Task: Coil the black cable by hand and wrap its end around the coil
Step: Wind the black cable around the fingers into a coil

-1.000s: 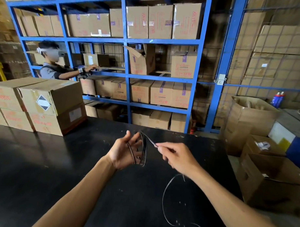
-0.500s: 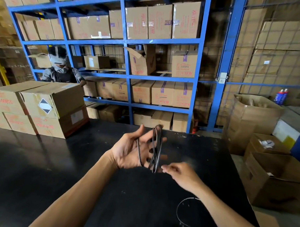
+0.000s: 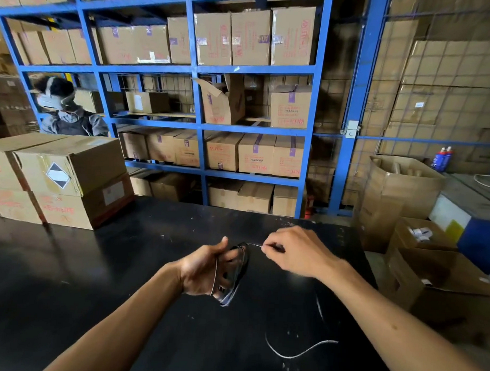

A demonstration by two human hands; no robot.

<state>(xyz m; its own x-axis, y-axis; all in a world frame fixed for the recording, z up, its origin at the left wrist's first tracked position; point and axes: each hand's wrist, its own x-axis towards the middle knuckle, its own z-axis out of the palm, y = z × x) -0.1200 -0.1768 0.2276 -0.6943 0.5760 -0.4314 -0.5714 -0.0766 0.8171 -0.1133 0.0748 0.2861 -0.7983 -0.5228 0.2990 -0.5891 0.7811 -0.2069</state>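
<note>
Cable point(image 3: 236, 271) coil hangs around left hand point(image 3: 204, 270) over table point(image 3: 96, 277), near its centre. Left fingers curl through loops, gripping coil. Right hand point(image 3: 297, 253), at 2 o'clock from coil, pinches taut strand. Loose tail lies on tabletop at 5 o'clock, curving toward near edge. Boxes point(image 3: 69, 179) at 10 o'clock on far-left edge. Bare tabletop at 8 o'clock. Table's right edge close beside right forearm; cartons point(image 3: 429, 277) beyond it.
</note>
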